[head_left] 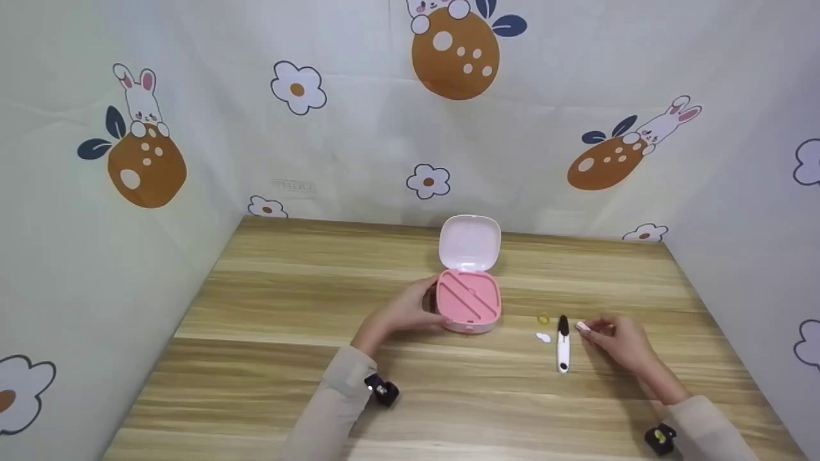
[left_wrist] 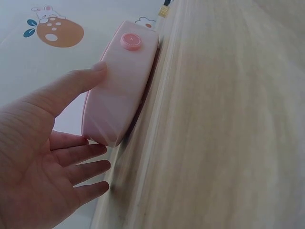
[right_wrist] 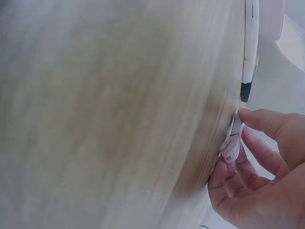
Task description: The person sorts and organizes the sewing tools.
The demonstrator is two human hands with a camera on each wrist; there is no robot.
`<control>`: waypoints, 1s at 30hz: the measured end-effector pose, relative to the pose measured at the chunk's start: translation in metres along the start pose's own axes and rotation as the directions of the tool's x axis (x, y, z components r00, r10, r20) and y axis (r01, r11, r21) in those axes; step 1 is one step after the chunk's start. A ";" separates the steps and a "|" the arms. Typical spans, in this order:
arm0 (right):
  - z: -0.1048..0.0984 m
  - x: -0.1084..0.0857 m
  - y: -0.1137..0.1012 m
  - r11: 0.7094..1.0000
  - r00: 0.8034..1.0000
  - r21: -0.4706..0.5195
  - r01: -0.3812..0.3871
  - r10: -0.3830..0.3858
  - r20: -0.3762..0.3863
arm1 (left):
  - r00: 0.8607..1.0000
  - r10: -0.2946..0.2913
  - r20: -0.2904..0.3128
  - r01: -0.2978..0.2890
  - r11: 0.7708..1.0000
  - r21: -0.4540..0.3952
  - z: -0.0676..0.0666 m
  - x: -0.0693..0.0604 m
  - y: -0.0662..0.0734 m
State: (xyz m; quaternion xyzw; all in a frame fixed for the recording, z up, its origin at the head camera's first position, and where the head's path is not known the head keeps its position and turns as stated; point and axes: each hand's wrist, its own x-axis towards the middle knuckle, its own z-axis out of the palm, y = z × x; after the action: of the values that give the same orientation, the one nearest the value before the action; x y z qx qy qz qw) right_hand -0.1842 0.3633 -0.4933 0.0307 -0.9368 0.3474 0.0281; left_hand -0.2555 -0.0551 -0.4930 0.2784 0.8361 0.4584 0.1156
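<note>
A pink case (head_left: 468, 298) stands on the wooden table with its pale lid (head_left: 470, 242) raised at the back and a tray with diagonal ridges inside. My left hand (head_left: 410, 310) holds its left side; in the left wrist view the thumb presses the front wall near the round pink clasp (left_wrist: 131, 41), with the other fingers at the side. My right hand (head_left: 618, 339) pinches a small rolled measuring tape (right_wrist: 231, 148), white with printed numbers, close to the tabletop. Just left of that hand lies a slim white tool with a black end (head_left: 563, 344).
Between the case and the white tool lie a small yellow round piece (head_left: 543, 319) and a small flat white piece (head_left: 543, 337). Printed cloth walls (head_left: 359, 147) enclose the table (head_left: 307, 275) at the back and both sides.
</note>
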 end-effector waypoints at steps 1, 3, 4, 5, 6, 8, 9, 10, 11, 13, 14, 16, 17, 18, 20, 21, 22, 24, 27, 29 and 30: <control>0.000 0.000 0.000 1.000 1.000 -0.001 0.000 0.000 -0.001 | 1.000 -0.002 -0.001 0.002 1.000 0.001 0.000 0.000 0.000; -0.001 0.000 0.000 1.000 1.000 -0.005 -0.004 0.004 -0.001 | 1.000 -0.009 -0.003 0.009 1.000 0.011 0.000 -0.001 0.000; -0.002 0.000 0.000 1.000 1.000 -0.009 -0.004 0.004 0.000 | 1.000 -0.013 -0.004 0.013 1.000 0.016 -0.001 -0.001 0.000; -0.002 0.000 0.000 1.000 1.000 -0.016 -0.005 0.005 0.000 | 1.000 -0.016 -0.005 0.016 1.000 0.023 -0.001 0.000 0.000; -0.003 0.001 -0.001 1.000 1.000 -0.022 -0.007 0.007 0.000 | 1.000 -0.018 -0.006 0.019 0.999 0.027 -0.001 0.000 0.000; -0.004 0.001 -0.001 0.999 1.000 -0.031 -0.008 0.008 0.000 | 1.000 -0.020 -0.006 0.020 0.999 0.038 -0.001 0.000 -0.001; -0.004 0.001 -0.001 0.999 1.000 -0.033 -0.008 0.008 0.001 | 1.000 -0.019 -0.006 0.020 0.999 0.039 -0.001 0.000 -0.001; -0.005 0.001 -0.001 0.999 1.000 -0.035 -0.006 0.006 0.000 | 1.000 -0.015 -0.006 0.015 0.999 0.040 -0.001 0.000 -0.001; -0.006 0.002 -0.002 0.999 1.000 -0.037 -0.005 0.005 0.001 | 1.000 -0.014 -0.006 0.014 0.999 0.041 -0.001 0.000 -0.001; -0.008 0.002 -0.002 0.999 1.000 -0.037 0.001 -0.001 0.009 | 1.000 -0.011 -0.003 0.011 0.999 0.036 0.000 0.000 -0.001; -0.009 0.002 -0.002 0.999 1.000 -0.035 0.003 -0.003 0.015 | 1.000 -0.011 -0.002 0.012 0.999 0.034 0.000 0.000 -0.001; -0.011 0.003 -0.004 1.000 1.000 -0.031 0.005 -0.004 0.030 | 1.000 -0.012 -0.002 0.012 0.999 0.030 0.000 0.000 -0.001; -0.013 0.003 -0.004 1.000 0.999 -0.028 0.006 -0.004 0.038 | 1.000 -0.015 0.000 0.015 1.000 0.027 0.000 0.000 -0.001; -0.014 0.004 -0.004 1.000 0.999 -0.026 0.004 -0.003 0.045 | 1.000 -0.016 0.000 0.016 1.000 0.022 0.000 0.000 -0.001; -0.016 0.005 -0.005 1.000 0.999 -0.023 0.007 -0.006 0.050 | 1.000 -0.018 0.001 0.018 1.000 0.017 0.000 0.000 -0.001; -0.017 0.005 -0.006 1.000 0.999 -0.024 0.008 -0.007 0.046 | 1.000 -0.013 -0.001 0.013 1.000 0.015 0.000 0.000 -0.001; -0.018 0.005 -0.006 1.000 0.999 -0.022 0.011 -0.010 0.042 | 1.000 -0.008 -0.001 0.008 1.000 0.013 -0.001 -0.001 -0.001; -0.019 0.007 -0.007 1.000 0.999 -0.022 0.014 -0.013 0.035 | 1.000 -0.001 -0.005 0.001 1.000 0.018 -0.001 -0.001 -0.001; -0.022 0.008 -0.009 1.000 1.000 -0.025 0.013 -0.012 0.025 | 1.000 0.012 -0.010 -0.012 1.000 0.027 -0.001 -0.001 -0.002; -0.023 0.009 -0.010 0.999 1.000 -0.032 0.009 -0.008 0.029 | 1.000 0.013 -0.010 -0.013 1.000 0.028 -0.001 0.000 -0.002; -0.024 0.010 -0.011 0.999 1.000 -0.032 0.009 -0.008 0.029 | 1.000 0.014 -0.010 -0.014 0.999 0.030 -0.001 0.000 -0.002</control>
State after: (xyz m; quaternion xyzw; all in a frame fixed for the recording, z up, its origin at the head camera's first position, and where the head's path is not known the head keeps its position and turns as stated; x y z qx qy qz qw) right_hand -0.1923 0.3702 -0.4675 0.0392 -0.9425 0.3315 0.0164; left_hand -0.2568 -0.0570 -0.4940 0.2837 0.8415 0.4480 0.1039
